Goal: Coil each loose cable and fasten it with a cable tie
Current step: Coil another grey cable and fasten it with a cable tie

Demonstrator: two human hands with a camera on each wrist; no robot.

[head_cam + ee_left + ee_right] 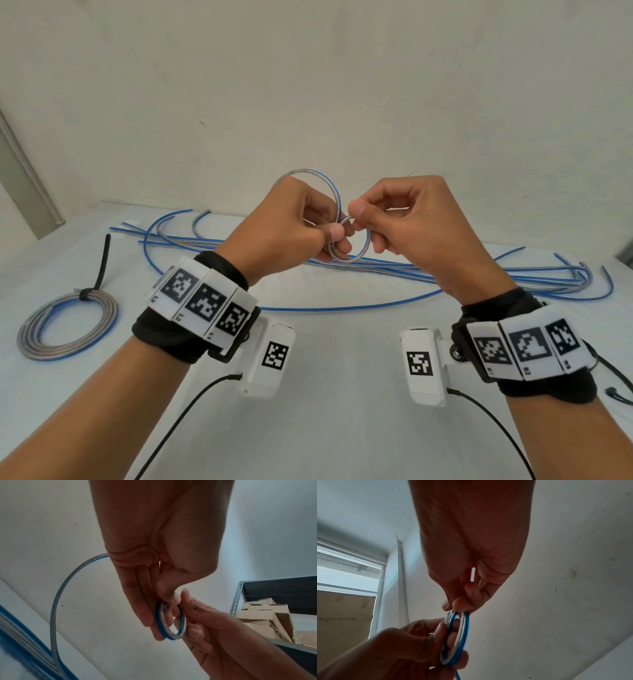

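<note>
Grip: both hands, left hand and right hand, pinch one small cable loop.

1. The head view is evenly and softly lit; only faint shadows are cast on the white table, with no glare.
2. Wide-angle bending is seen at its edges, where the table's far border curves.
3. Both wrist views are dimmer; the left hand and right hand are rendered dark and reddish against a pale wall.
4. In the right wrist view, daylight is admitted by a window at the left.
5. Motion blur is seen on the loose cables at the near left.
</note>
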